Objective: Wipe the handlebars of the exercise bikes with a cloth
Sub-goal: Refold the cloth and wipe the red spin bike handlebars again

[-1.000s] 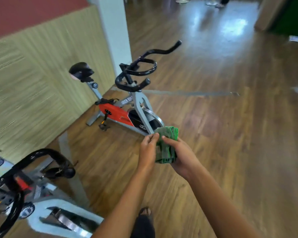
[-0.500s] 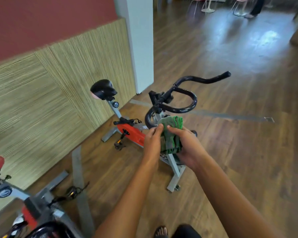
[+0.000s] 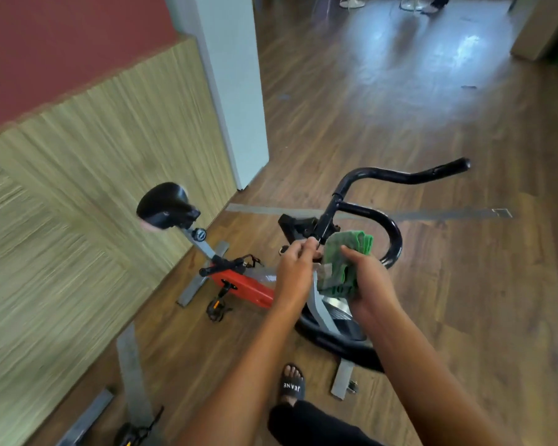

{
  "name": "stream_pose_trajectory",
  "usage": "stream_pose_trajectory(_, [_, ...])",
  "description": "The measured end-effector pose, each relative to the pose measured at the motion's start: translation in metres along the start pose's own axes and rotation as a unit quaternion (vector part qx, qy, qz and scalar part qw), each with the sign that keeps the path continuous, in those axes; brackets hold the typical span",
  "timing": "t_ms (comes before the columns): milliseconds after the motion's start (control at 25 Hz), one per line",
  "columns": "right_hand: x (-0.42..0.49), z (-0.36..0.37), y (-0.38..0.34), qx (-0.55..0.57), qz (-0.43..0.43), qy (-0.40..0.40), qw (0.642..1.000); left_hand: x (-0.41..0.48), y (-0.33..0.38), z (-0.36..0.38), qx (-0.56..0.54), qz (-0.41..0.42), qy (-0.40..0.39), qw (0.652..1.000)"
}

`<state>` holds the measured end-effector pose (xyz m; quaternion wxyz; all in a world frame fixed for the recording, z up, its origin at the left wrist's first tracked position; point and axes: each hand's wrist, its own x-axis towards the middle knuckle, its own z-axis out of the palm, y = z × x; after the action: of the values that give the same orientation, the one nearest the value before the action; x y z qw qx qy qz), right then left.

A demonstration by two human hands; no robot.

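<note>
Right hand grips folded green cloth, thumb on top, cloth bunched between both hands. Left hand pinches cloth's near edge with fingertips, just below black handlebars. Handlebars rise directly beyond hands, one horn reaching far right. Black saddle left of left hand. Red frame beneath left wrist. Sandalled foot on wooden floor below forearms.

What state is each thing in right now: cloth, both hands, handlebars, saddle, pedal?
Green folded microfibre cloth: bunched, held in front of the bike.
Right hand: grip shut on the cloth.
Left hand: fingertips pinching the cloth's edge.
Black curved metal handlebars: bare, cloth not yet on them.
Black padded saddle: raised on its post, unoccupied.
Black pedal: hanging low, idle.
</note>
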<state>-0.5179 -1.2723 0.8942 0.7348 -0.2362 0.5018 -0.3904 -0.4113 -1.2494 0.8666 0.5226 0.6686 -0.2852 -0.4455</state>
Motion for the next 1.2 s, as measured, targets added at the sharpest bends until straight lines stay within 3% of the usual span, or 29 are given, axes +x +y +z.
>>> stream_pose_trajectory(280, [0.071, 0.026, -0.029, 0.058, -0.050, 0.158, 0.984, 0.106, 0.019, 0.030, 0.140, 0.043, -0.148, 0.978])
stream_pose_trajectory(560, [0.093, 0.024, -0.038, 0.137, -0.126, 0.329, 0.926, 0.158, 0.039, 0.078, 0.197, 0.071, -0.350, 0.913])
stream_pose_trajectory(720, [0.088, 0.043, -0.026, 0.227, -0.170, 0.432, 0.856, 0.173, 0.039, 0.082, 0.226, 0.057, -0.503, 0.833])
stream_pose_trajectory(840, [0.075, 0.068, -0.011, 0.277, -0.195, 0.484, 0.807, 0.173, 0.038, 0.074, 0.231, 0.073, -0.574, 0.782])
stream_pose_trajectory(1040, [0.035, 0.102, 0.025, 0.278, -0.225, 0.575, 0.735, 0.158, 0.025, 0.070, 0.311, 0.130, -0.618, 0.710])
stream_pose_trajectory(1160, [0.004, 0.107, 0.056, 0.279, -0.255, 0.647, 0.662, 0.131, 0.016, 0.074, 0.404, 0.113, -0.640, 0.644])
stream_pose_trajectory(1200, [-0.003, 0.107, 0.064, 0.270, -0.264, 0.668, 0.641, 0.128, 0.012, 0.077, 0.423, 0.116, -0.635, 0.636])
